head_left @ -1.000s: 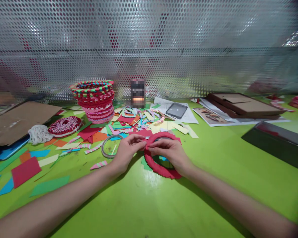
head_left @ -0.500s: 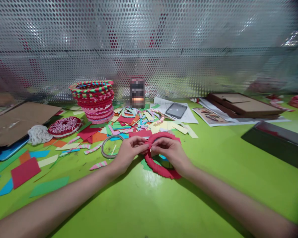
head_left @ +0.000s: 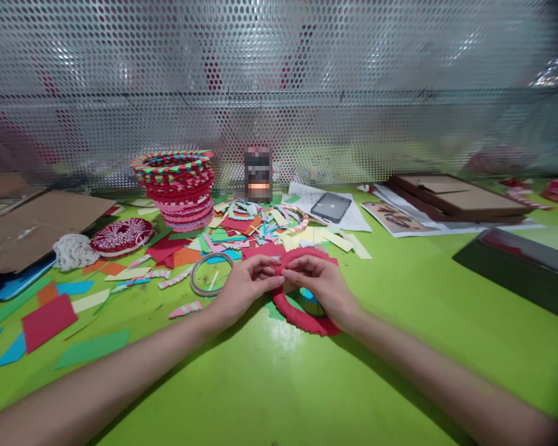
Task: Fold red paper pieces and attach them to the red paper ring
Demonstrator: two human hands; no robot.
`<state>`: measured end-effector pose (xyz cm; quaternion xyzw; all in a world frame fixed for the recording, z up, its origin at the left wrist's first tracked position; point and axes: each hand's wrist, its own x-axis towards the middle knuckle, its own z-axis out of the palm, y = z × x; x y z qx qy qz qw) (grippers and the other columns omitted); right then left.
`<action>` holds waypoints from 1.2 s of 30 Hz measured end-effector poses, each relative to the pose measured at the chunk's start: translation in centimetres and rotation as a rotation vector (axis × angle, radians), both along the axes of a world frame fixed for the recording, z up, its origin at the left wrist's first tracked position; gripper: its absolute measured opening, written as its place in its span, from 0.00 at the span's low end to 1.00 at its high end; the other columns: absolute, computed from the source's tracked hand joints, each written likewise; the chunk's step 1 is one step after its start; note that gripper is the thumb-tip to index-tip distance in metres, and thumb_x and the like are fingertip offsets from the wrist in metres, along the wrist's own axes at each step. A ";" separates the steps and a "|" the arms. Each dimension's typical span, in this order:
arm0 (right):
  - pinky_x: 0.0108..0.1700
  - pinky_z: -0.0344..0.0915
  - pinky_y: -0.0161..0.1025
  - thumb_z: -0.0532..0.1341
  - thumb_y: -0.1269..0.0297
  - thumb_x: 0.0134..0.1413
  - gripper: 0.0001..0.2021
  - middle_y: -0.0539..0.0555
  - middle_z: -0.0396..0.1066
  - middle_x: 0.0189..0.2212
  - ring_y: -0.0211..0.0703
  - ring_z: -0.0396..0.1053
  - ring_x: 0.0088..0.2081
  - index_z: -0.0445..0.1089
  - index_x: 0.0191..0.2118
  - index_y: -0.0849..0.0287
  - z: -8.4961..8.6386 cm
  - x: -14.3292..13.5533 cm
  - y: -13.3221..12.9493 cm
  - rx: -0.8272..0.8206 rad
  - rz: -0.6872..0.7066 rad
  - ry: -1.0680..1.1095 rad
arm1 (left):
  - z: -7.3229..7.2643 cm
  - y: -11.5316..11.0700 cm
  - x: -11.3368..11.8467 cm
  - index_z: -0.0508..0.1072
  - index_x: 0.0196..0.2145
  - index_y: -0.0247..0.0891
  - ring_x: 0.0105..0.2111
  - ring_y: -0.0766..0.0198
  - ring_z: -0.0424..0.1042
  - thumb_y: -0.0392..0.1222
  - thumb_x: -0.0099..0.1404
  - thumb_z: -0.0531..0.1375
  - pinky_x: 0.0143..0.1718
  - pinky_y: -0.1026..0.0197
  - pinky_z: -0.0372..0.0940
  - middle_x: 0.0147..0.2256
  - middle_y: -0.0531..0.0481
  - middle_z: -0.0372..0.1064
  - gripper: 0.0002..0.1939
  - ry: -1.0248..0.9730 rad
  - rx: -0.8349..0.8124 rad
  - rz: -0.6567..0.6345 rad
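Note:
A red folded-paper ring with a ridged edge is held just above the green table. My left hand pinches its left side between thumb and fingers. Close against it, my right hand grips the same ring, its thumb and fingertips meeting near the left ones. The fingers hide the spot where they meet, and my right hand covers the ring's right side. Under the ring lie scraps of green and blue paper. Left of my left hand rests a grey hoop.
A stack of woven paper rings stands back left beside a red-and-white disc and white yarn. Coloured paper scraps spread across the left. A tablet lies on papers. At right are brown trays and a black box.
My left thumb and fingers have shifted slightly toward the right fingertips, and the two now nearly touch. The ring stays in much the same place.

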<state>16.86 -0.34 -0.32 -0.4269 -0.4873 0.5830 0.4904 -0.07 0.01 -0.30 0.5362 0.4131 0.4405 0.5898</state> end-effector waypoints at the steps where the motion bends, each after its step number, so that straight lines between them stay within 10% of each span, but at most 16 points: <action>1: 0.34 0.68 0.36 0.73 0.61 0.37 0.15 0.48 0.73 0.25 0.37 0.71 0.27 0.72 0.34 0.58 0.0 0.0 0.0 0.005 -0.011 0.010 | 0.1 0.0 0.0 0.76 0.35 0.36 0.33 0.62 0.72 0.43 0.48 0.70 0.37 0.60 0.66 0.32 0.48 0.74 0.16 0.001 0.000 0.000; 25: 0.40 0.70 0.43 0.68 0.73 0.33 0.06 0.53 0.76 0.29 0.43 0.72 0.32 0.79 0.22 0.54 0.4 0.0 -0.3 0.002 -0.002 -0.070 | 0.1 -0.1 -0.2 0.80 0.30 0.35 0.26 0.66 0.74 0.43 0.44 0.73 0.35 0.61 0.70 0.28 0.47 0.77 0.14 -0.138 -0.172 0.058; 36: 0.40 0.67 0.41 0.70 0.64 0.42 0.10 0.51 0.75 0.31 0.40 0.71 0.33 0.76 0.34 0.57 0.2 0.1 -0.2 -0.019 0.056 -0.018 | -0.1 -0.1 -0.1 0.81 0.34 0.35 0.30 0.66 0.75 0.38 0.48 0.71 0.38 0.63 0.70 0.32 0.46 0.79 0.13 -0.172 -0.171 0.069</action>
